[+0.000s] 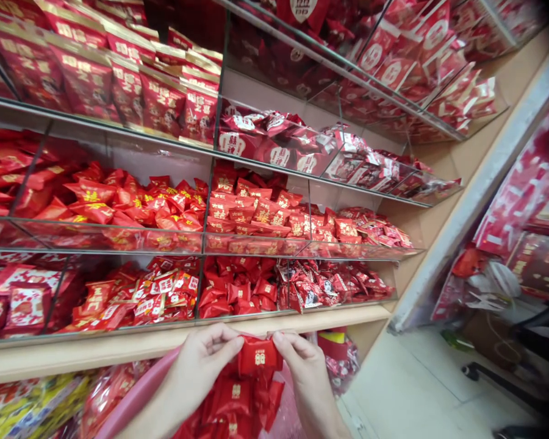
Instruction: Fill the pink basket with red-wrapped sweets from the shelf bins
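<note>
The left hand (213,355) and the right hand (304,366) were both closed in a pinch on one small red packet (257,358), thumbs against fingertips. The left hand gripped its upper left corner and the right hand its upper right corner, so the packet hung stretched between them, its printed gold mark facing the wearer. The body of the packet lay directly between the two pinches, dipping slightly below the fingertips.

Just below and nearer, more red packets (234,397) with similar gold marks lay in a heap between the forearms. A pink container (153,379) showed beside the left forearm; how far down it reached could not be told.

Just beyond the hands ran a pale wooden ledge (348,316). Above it, in the lowest clear-fronted row, a compartment held small red packets (240,292), with patterned packets (320,283) to their right and mixed red packets (165,292) to their left. Farther up stood further rows, including gold-topped red bags (86,79) at the far left.

Below the ledge, at the near left, lay yellow packs (41,402). To the right, past the shelf's end, stretched a pale tiled floor (412,366).
</note>
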The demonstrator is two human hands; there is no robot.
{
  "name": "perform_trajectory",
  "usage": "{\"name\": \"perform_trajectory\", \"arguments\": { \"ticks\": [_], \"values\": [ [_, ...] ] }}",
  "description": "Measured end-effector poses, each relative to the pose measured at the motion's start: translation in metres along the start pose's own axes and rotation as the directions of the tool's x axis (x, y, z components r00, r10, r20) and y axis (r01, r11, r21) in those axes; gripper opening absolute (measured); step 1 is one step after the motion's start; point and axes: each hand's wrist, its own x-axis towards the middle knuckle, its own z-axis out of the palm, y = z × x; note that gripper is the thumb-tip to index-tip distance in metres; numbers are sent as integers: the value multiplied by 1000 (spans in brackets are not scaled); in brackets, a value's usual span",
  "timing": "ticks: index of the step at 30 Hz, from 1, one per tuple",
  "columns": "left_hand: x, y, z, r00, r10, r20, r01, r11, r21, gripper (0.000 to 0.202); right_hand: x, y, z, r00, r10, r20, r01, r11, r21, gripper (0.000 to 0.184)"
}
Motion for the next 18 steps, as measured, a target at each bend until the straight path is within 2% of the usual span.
{"name": "perform_trajectory", "arguments": {
  "ticks": [7, 11, 13, 14, 16, 18],
  "values": [
    [-2, 3, 4, 999, 7, -31, -8, 998, -56, 18, -4, -4, 1, 999, -14, -40, 14, 1000, -12, 18],
    [-1, 2, 5, 994, -105, -16, 100, 977, -189, 17, -4, 7, -2, 997, 68, 34, -69, 997, 38, 27],
    [0, 2, 1, 984, -177, -28, 168, 967, -191, 19, -5, 11, -8, 995, 92, 49, -87, 992, -94, 34],
    [0, 3, -1, 978, -204, -43, 194, 966, -174, 20, -6, 12, -11, 997, 63, 47, -51, 976, -211, 40],
    [0, 3, -6, 970, -236, -62, 225, 964, -143, 22, -9, 13, -16, 991, -80, 104, 121, 871, -476, 53],
    [0, 1, -9, 966, -252, -52, 244, 961, -130, 21, -14, 11, -17, 941, -187, 281, 331, 673, -662, 64]
  ]
}}
